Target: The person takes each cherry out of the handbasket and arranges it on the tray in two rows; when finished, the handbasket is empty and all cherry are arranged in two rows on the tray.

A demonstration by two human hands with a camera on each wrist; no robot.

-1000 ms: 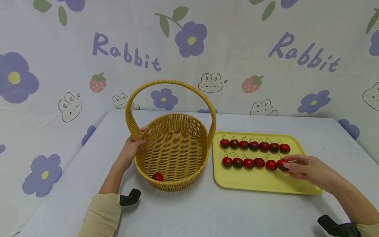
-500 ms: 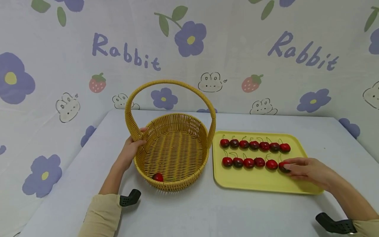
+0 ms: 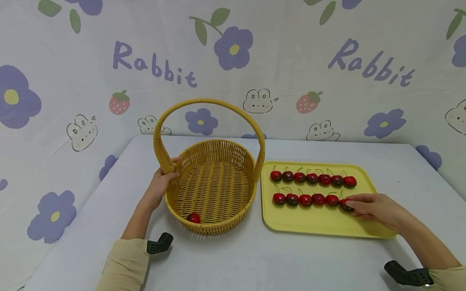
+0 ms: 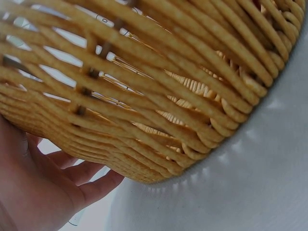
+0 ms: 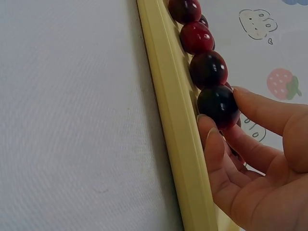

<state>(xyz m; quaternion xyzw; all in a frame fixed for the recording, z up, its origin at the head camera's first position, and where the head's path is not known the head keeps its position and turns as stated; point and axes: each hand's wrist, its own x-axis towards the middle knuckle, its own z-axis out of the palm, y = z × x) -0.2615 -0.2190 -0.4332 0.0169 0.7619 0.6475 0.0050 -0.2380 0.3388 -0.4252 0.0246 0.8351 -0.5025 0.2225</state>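
Note:
In the head view my left hand (image 3: 158, 188) grips the side of a yellow woven basket (image 3: 251, 202) near the foot of its tall handle. The left wrist view shows fingers (image 4: 98, 187) against the outer weave. One dark red cherry (image 3: 193, 218) lies inside, at the near wall. To the right, my right hand (image 3: 378, 210) pinches the end cherry (image 3: 346, 205) of the front row on a yellow tray (image 3: 309, 224). Up close, thumb and fingertips sit either side of that cherry (image 5: 218, 107), which is right up against its neighbour (image 5: 209, 70).
A back row of several stemmed cherries (image 3: 312, 178) lies along the tray's far side. The tray's raised rim (image 5: 175, 144) runs beside my right fingertips. Behind the white-covered table (image 3: 233, 262) hangs a printed cloth (image 3: 284, 48). The basket handle (image 3: 209, 100) arches high.
My right hand has shifted slightly left with the end cherry, closing the small gap to its neighbour, whose stem now leans right. The left hand and basket stay put.

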